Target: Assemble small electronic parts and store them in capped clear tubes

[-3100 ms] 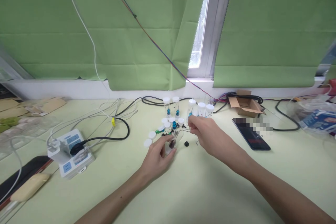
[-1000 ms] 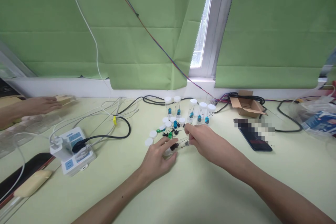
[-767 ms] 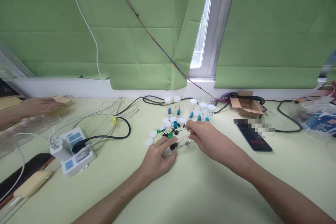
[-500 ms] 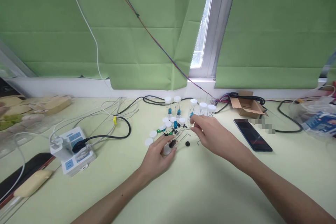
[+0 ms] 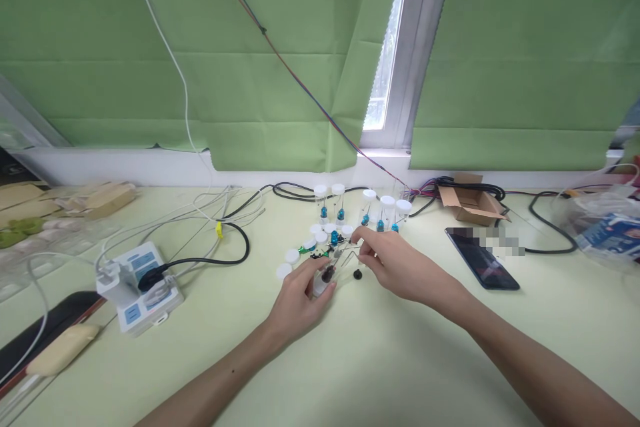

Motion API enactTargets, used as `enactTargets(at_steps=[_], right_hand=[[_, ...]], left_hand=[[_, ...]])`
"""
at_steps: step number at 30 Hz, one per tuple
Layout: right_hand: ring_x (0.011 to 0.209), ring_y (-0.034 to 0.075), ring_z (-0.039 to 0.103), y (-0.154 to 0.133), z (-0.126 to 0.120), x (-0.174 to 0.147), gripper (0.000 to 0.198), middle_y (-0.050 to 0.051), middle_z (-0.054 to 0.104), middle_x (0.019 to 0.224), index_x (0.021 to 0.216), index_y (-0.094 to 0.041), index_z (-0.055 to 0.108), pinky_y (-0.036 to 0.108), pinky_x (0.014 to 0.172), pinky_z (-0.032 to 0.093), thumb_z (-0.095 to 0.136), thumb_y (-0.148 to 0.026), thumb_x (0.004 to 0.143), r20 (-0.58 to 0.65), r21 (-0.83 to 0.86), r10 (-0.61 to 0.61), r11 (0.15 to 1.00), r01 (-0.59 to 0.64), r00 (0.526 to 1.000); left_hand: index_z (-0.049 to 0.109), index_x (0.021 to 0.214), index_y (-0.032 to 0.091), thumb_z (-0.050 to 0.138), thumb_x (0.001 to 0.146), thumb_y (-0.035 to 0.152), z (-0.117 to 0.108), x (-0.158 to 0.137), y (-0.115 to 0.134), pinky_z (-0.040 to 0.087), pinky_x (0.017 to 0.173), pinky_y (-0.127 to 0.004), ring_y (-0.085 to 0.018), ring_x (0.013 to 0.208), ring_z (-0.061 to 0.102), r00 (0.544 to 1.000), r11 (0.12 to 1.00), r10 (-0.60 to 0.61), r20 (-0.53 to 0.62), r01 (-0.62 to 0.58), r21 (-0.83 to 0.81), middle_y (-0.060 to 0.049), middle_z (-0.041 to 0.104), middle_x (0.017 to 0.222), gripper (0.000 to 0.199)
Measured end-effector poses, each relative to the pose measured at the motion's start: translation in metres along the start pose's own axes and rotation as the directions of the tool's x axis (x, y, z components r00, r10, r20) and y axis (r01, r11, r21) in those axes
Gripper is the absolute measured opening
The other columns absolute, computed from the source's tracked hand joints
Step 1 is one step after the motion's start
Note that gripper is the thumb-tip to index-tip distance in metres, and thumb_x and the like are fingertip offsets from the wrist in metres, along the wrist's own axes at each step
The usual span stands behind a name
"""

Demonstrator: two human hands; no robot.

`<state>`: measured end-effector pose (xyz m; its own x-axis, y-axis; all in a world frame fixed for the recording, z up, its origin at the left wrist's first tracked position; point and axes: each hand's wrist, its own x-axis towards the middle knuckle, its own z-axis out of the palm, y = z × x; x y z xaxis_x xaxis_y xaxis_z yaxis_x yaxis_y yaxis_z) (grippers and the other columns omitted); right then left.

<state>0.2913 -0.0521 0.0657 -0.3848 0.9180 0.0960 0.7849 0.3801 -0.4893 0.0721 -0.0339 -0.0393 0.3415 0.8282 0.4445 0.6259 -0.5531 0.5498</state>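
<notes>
My left hand [image 5: 300,293] rests on the table, its thumb and fingers closed around a small white-and-clear vial [image 5: 319,287] with a black piece [image 5: 329,273] at its top. Just to the right, my right hand [image 5: 387,257] has its thumb and forefinger pinched at a thin metal rod [image 5: 350,246]; its far end is hard to make out. A bent thin metal piece lies near those fingertips. Below the right fingers sits a small black knob-like part [image 5: 357,274]. Blue pieces [image 5: 335,237] and green pieces [image 5: 306,247] lie beyond my left hand among several white round caps [image 5: 293,256].
Several clear vials [image 5: 338,203] with white caps and blue parts stand behind the hands. A phone [image 5: 483,259] and an open cardboard box [image 5: 469,203] are on the right. On the left lie a power strip [image 5: 143,287] and cables [image 5: 245,233]. Green curtains hang behind.
My right hand has moved a little left and down, toward my left hand, uncovering vials behind it. My left hand has stayed on the vial, nearly still.
</notes>
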Motion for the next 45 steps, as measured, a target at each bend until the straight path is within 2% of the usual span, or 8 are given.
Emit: enactTargets(at_steps=[16, 23, 25, 32, 34, 37, 41, 45], right_hand=[[0.078, 0.022, 0.059, -0.002, 0.001, -0.001, 0.023, 0.005, 0.063, 0.082, 0.112, -0.019, 0.052, 0.029, 0.066, 0.043, 0.042, -0.01, 0.094, -0.036, 0.028, -0.029, 0.999, 0.03, 0.999], [0.09, 0.024, 0.06, 0.007, 0.016, 0.002, 0.041, 0.007, 0.065, 0.095, 0.13, -0.021, 0.048, 0.032, 0.071, 0.048, 0.058, -0.023, 0.09, -0.025, 0.122, -0.017, 0.992, 0.02, 1.0], [0.086, 0.022, 0.062, 0.01, 0.023, 0.006, 0.045, 0.008, 0.065, 0.101, 0.13, -0.022, 0.051, 0.032, 0.07, 0.049, 0.064, -0.031, 0.088, -0.006, 0.189, -0.04, 0.981, 0.041, 0.999], [0.084, 0.018, 0.064, 0.014, 0.041, 0.019, 0.023, 0.002, 0.067, 0.104, 0.108, -0.026, 0.065, 0.031, 0.072, 0.051, 0.066, -0.033, 0.087, -0.003, 0.378, -0.138, 0.917, 0.129, 0.99], [0.085, 0.018, 0.063, 0.015, 0.045, 0.021, 0.022, 0.002, 0.067, 0.103, 0.106, -0.025, 0.065, 0.031, 0.071, 0.051, 0.068, -0.032, 0.085, -0.023, 0.404, -0.118, 0.907, 0.117, 0.993], [0.088, 0.019, 0.061, 0.016, 0.055, 0.023, 0.018, 0.003, 0.065, 0.102, 0.101, -0.024, 0.065, 0.029, 0.069, 0.051, 0.067, -0.031, 0.085, -0.076, 0.43, -0.091, 0.896, 0.115, 0.993], [0.089, 0.019, 0.058, 0.014, 0.075, 0.024, 0.013, 0.003, 0.063, 0.098, 0.094, -0.022, 0.059, 0.028, 0.068, 0.049, 0.066, -0.027, 0.084, -0.165, 0.452, -0.09, 0.878, 0.156, 0.982], [0.081, 0.019, 0.056, 0.015, 0.098, 0.021, 0.01, 0.0, 0.062, 0.087, 0.09, -0.021, 0.054, 0.032, 0.074, 0.046, 0.063, -0.025, 0.087, -0.167, 0.43, -0.09, 0.889, 0.155, 0.982]], left_hand=[[0.061, 0.117, 0.019, 0.06, 0.088, 0.029, 0.0, 0.0, 0.002, 0.041, 0.053, -0.023, -0.01, 0.055, 0.046, 1.0, 1.0, -0.002, 0.023, 0.003, -0.031, -0.003, 0.065, 0.089, 0.031], [0.058, 0.119, 0.018, 0.059, 0.089, 0.034, 0.001, -0.002, 0.0, 0.041, 0.051, -0.024, -0.01, 0.052, 0.046, 0.997, 0.996, -0.042, 0.067, 0.047, -0.078, -0.002, 0.063, 0.082, 0.035], [0.056, 0.121, 0.018, 0.058, 0.089, 0.035, 0.001, -0.002, -0.001, 0.042, 0.051, -0.024, -0.01, 0.053, 0.049, 0.994, 0.992, -0.044, 0.102, 0.055, -0.117, -0.003, 0.063, 0.084, 0.037], [0.054, 0.119, 0.021, 0.052, 0.088, 0.021, -0.005, -0.001, 0.006, 0.045, 0.055, -0.024, -0.013, 0.065, 0.055, 0.977, 0.981, 0.07, 0.204, -0.031, -0.191, -0.004, 0.059, 0.094, 0.03], [0.053, 0.119, 0.021, 0.052, 0.084, 0.015, -0.009, 0.0, 0.006, 0.046, 0.056, -0.025, -0.014, 0.068, 0.056, 0.969, 0.988, 0.105, 0.225, -0.074, -0.139, -0.005, 0.058, 0.1, 0.036], [0.053, 0.121, 0.023, 0.05, 0.08, 0.01, -0.015, 0.003, 0.001, 0.049, 0.07, -0.029, -0.018, 0.086, 0.061, 0.98, 0.993, 0.1, 0.172, -0.108, 0.039, -0.008, 0.053, 0.119, 0.043], [0.056, 0.115, 0.021, 0.044, 0.09, 0.019, -0.021, 0.009, -0.009, 0.046, 0.06, -0.03, -0.017, 0.074, 0.06, 0.996, 0.927, -0.082, 0.022, 0.068, 0.368, -0.008, 0.054, 0.114, 0.028], [0.056, 0.103, 0.019, 0.044, 0.092, 0.026, -0.026, 0.014, -0.016, 0.04, 0.053, -0.029, -0.028, 0.096, 0.057, 0.976, 0.76, -0.215, -0.046, 0.196, 0.62, -0.011, 0.054, 0.105, 0.018]])
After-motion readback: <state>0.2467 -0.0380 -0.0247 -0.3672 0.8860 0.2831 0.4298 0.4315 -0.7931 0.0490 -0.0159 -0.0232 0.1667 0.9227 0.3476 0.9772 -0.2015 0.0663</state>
